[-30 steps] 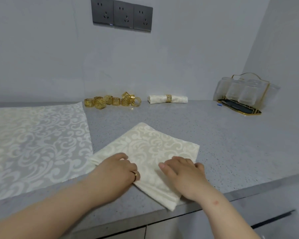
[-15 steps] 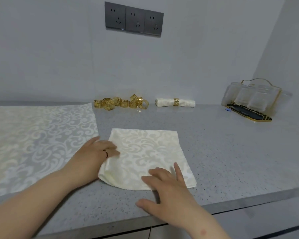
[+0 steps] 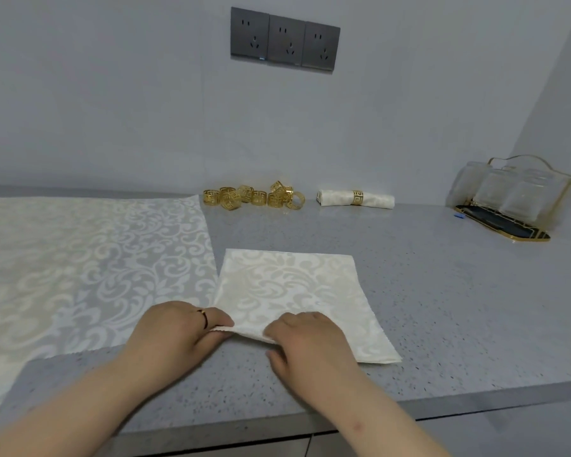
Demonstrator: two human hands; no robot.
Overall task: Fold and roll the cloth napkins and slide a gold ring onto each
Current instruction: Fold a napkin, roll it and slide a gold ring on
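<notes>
Your left hand (image 3: 178, 328) and right hand (image 3: 305, 341) both pinch the near edge of the folded napkin (image 3: 294, 285), fingers curled over the raised hem. The rest of the napkin lies flat on the grey counter (image 3: 442, 291). Just left of the napkin, touching its corner, a larger patterned cloth (image 3: 80, 265) is spread open. Beyond the napkin sits a heap of gold rings (image 3: 254, 197), and right of those a rolled napkin (image 3: 376, 201) wearing its ring. Far right of the napkin, a gold-wire rack (image 3: 562, 179) holds clear glasses (image 3: 508, 196) over a dark tray.
</notes>
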